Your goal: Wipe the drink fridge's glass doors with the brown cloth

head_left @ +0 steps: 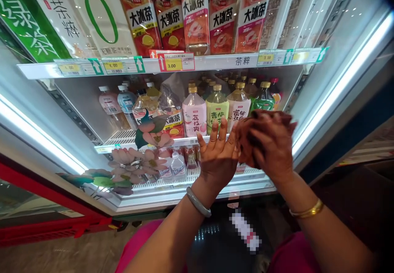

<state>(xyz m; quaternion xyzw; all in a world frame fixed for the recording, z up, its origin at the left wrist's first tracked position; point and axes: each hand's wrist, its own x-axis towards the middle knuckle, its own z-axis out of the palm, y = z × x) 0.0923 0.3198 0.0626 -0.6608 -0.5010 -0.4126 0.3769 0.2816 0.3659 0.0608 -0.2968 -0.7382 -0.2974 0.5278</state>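
Observation:
In my right hand (275, 152) is a crumpled reddish-brown cloth (246, 144), gripped at chest height before a lit drinks cooler. Beside it, my left hand (218, 156) is raised with its fingers spread, its edge close to the cloth; whether they touch is unclear. Past my hands, a pink-labelled bottle (194, 113), a light green bottle (217, 107) and a pale peach bottle (239, 103) stand upright on the middle shelf. A grey bangle circles my left wrist, and a gold one my right.
Large tea bottles (195, 14) line the upper shelf, above its price-tag edge (215, 62). Flower decals (135, 162) cover the lower left of the cooler front. Small bottles (177, 164) stand on the bottom shelf. A red frame (55, 226) lies at left.

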